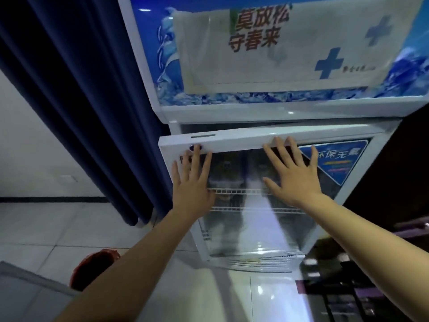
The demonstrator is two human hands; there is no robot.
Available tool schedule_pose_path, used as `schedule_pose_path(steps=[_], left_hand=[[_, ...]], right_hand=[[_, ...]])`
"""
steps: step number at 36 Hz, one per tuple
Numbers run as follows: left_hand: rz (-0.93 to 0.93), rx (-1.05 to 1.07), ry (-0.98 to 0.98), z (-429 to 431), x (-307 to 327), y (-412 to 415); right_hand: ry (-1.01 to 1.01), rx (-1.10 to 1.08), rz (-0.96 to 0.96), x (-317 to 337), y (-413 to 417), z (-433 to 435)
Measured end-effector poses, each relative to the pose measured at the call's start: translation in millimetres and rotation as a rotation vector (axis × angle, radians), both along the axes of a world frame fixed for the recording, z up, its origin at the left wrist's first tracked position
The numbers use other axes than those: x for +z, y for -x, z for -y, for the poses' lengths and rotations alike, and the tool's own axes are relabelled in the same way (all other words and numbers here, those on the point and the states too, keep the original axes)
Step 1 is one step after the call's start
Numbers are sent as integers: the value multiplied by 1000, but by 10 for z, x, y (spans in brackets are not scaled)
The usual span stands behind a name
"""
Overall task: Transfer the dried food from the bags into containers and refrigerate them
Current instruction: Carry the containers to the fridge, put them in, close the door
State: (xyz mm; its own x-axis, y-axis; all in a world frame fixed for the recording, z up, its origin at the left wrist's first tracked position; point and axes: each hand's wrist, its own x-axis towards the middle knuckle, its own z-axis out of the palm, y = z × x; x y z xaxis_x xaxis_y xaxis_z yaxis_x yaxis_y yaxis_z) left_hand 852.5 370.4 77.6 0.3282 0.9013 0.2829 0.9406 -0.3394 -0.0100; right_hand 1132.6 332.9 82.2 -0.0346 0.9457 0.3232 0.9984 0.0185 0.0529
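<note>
A white display fridge [232, 112] stands in front of me, its top panel printed with blue ice and covered by a white cloth. Its glass door [250, 228] is slightly ajar, with a narrow gap along the top edge. My left hand [192, 182] lies flat on the door's upper left, fingers spread, fingertips on the white frame. My right hand [292, 173] presses flat on the upper right of the glass beside a blue sticker [336, 159]. Wire shelves [239, 191] and dim shapes show behind the glass. No bags or containers are clearly visible.
A dark blue curtain [81, 101] hangs left of the fridge. A reddish round object [92, 268] sits on the pale tiled floor [46, 228] at lower left, next to a grey surface [23, 293]. Dark furniture [359, 287] fills the lower right.
</note>
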Motion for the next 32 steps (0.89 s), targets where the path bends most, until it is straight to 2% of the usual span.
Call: schedule_pose_path(steps=[6,21,28,32], left_hand=[[-33,96,156,-553,-208,13],[-60,57,153,-579,-184,76],[183,49,148,-64,93,358],[338,162,145,523,-21,719]], right_hand=[[32,-15,-4,-7,-45,-306],[90,2,-33,2,-11,-304],[158,66,-228,144,474,34],[215,145,-357,107,1084,351]])
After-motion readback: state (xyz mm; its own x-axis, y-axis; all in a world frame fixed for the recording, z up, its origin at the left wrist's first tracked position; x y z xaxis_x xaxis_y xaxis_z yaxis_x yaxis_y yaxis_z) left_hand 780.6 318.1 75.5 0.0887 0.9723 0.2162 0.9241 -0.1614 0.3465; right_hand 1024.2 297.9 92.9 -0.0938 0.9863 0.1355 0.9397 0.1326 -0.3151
